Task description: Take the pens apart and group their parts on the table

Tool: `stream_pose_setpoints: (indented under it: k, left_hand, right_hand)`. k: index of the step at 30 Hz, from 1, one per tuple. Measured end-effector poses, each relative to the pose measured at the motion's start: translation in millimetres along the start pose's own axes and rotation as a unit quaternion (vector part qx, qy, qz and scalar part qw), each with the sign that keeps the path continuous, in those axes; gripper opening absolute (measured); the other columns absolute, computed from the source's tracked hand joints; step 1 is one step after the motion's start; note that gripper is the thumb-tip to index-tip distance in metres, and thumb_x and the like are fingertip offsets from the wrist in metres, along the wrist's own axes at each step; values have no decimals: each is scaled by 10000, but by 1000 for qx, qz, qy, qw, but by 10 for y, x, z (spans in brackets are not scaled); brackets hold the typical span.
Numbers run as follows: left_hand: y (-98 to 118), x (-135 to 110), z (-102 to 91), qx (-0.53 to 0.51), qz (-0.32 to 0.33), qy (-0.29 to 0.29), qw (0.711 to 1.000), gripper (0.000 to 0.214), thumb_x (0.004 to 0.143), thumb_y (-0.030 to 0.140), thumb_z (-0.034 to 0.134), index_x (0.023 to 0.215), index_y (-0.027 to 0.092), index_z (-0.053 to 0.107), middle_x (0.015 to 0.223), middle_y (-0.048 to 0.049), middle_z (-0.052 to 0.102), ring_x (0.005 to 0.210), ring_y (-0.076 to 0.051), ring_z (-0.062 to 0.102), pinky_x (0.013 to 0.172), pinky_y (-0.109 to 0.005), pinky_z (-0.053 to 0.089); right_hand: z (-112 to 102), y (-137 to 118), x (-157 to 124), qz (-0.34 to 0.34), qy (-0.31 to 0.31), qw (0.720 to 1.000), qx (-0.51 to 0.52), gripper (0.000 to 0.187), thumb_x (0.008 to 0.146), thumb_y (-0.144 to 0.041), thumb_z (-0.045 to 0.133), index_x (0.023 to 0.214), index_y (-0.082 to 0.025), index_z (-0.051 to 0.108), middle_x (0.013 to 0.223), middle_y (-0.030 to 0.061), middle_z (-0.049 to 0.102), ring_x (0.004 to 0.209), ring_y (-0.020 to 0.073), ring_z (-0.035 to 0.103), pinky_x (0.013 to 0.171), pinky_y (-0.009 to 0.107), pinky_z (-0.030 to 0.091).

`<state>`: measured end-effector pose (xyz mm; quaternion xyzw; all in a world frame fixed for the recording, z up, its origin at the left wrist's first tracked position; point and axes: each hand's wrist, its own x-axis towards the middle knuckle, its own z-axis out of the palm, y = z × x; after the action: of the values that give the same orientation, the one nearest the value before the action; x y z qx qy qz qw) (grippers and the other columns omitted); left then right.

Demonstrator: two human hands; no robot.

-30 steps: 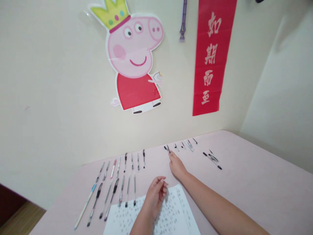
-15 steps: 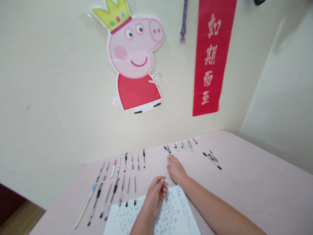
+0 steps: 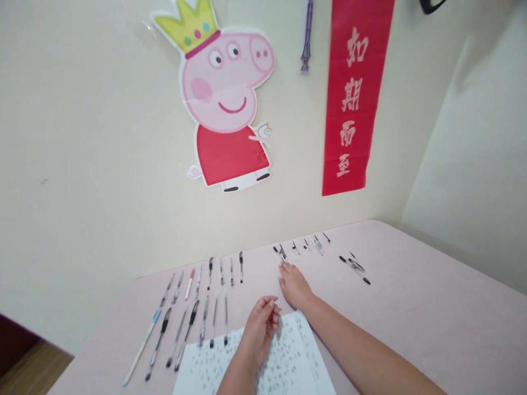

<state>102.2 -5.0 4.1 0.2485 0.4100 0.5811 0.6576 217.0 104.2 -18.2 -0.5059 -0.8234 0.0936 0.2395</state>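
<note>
Though aslant, pen parts (image 3: 282, 252) lengthwise toward wall (image 3: 304, 211)

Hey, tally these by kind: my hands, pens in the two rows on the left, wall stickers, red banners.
Hands: 2 (left hand, right hand)
Pens: 15
Wall sticker: 1
Red banner: 1
Total: 19

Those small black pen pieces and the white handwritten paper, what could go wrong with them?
The bare right hand is close to the small black pen pieces and might knock them askew. If the bare left hand slides the white handwritten paper, the slim clear pens overlapping its edge could roll.
</note>
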Motion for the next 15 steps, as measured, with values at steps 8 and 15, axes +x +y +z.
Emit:
stream_pose_setpoints:
  k: [8, 15]
  left_hand:
    - [5, -1, 5, 1, 3, 2, 1000, 252, 681, 266, 708, 862, 139, 588, 608, 25, 559, 480, -40, 453, 441, -144, 356]
    - [24, -15, 34, -7, -6, 8, 1000, 241, 670, 243, 714, 846, 141, 585, 591, 29, 545, 477, -40, 452, 433, -139, 349]
  right_hand:
    - [54, 9, 27, 2, 5, 1000, -15, 431, 865, -208, 413, 1254, -48, 508, 1333, 156, 478, 1257, 229, 390, 1071, 339, 238]
    - [26, -43, 102, 2, 20, 999, -27, 382, 854, -198, 432, 1179, -56, 573, 1264, 163, 538, 1203, 227, 421, 1040, 319, 262]
